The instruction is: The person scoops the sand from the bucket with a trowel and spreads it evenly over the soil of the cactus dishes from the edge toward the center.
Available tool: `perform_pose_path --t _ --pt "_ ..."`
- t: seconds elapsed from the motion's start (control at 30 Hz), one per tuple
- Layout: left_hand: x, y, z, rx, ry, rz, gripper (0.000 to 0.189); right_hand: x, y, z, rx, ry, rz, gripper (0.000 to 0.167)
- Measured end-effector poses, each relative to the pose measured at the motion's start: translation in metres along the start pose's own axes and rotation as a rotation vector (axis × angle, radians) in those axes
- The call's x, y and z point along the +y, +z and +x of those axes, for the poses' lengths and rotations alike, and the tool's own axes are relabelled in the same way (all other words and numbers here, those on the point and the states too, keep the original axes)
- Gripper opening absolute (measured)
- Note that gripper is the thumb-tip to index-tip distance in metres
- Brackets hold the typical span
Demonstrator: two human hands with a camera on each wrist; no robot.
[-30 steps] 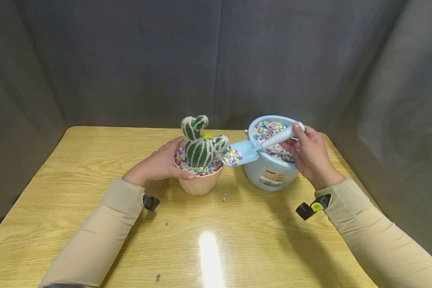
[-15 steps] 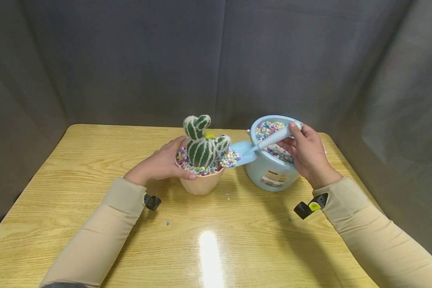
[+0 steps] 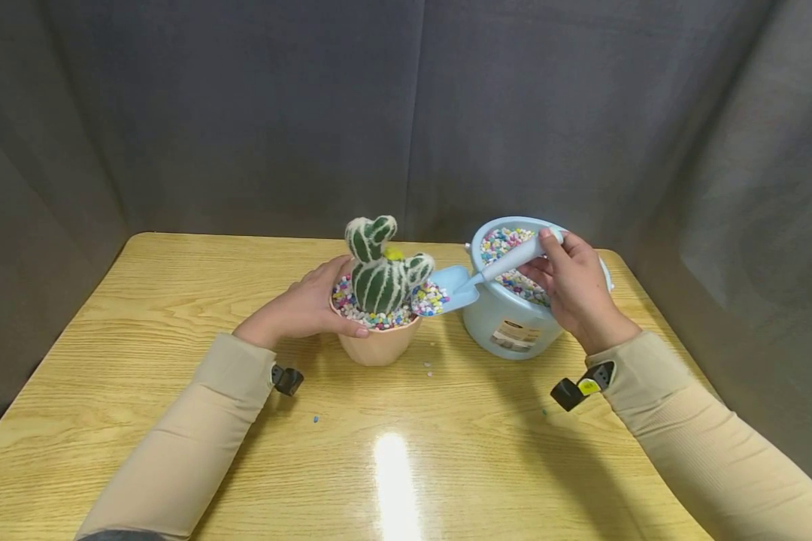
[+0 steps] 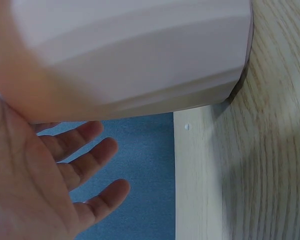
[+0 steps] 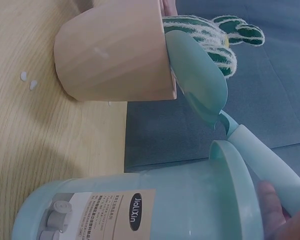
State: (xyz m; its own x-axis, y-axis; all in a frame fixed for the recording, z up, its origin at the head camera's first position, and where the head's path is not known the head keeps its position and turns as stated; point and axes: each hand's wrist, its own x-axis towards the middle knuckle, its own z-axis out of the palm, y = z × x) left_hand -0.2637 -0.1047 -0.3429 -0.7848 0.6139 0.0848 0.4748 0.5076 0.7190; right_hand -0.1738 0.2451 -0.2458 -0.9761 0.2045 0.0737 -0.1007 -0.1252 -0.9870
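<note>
In the head view my left hand [image 3: 307,304] holds the side of a peach plant pot [image 3: 377,349], its thumb along the front rim. In the left wrist view several fingers [image 4: 97,160] of that hand stand off the pot wall. A green-and-white knitted cactus [image 3: 379,285] stands in the pot among coloured pebbles [image 3: 379,321]. My right hand [image 3: 578,289] grips the handle of a light blue hand trowel [image 3: 510,259]. Its blade, with pebbles at the tip, is tilted down at the pot's right rim, as the right wrist view of the trowel [image 5: 197,70] also shows.
A light blue bucket [image 3: 504,330] of coloured pebbles stands right of the pot, under the trowel handle. Several stray pebbles [image 3: 428,364] lie on the wooden table [image 3: 257,466]. Dark grey cloth [image 3: 271,120] hangs behind and at both sides.
The trowel has shifted left and its tip has come to the pot rim. Fewer pebbles lie on its blade, and a stray pebble has appeared below the rim. My left hand stays on the pot.
</note>
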Motion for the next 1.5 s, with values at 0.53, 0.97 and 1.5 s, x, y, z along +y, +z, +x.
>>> perform_pose_path --t 0.53,0.97,1.5 --pt "0.004 0.006 -0.004 0.059 -0.013 0.022 0.124 -0.001 0.002 -0.003 0.000 -0.021 0.005 0.023" --pt "0.008 0.012 -0.007 0.107 -0.045 0.043 0.121 -0.003 0.004 -0.006 0.010 -0.022 -0.018 0.022" --pt "0.017 0.020 -0.010 0.157 -0.111 0.077 0.121 -0.005 0.003 -0.005 0.008 -0.012 -0.034 0.023"
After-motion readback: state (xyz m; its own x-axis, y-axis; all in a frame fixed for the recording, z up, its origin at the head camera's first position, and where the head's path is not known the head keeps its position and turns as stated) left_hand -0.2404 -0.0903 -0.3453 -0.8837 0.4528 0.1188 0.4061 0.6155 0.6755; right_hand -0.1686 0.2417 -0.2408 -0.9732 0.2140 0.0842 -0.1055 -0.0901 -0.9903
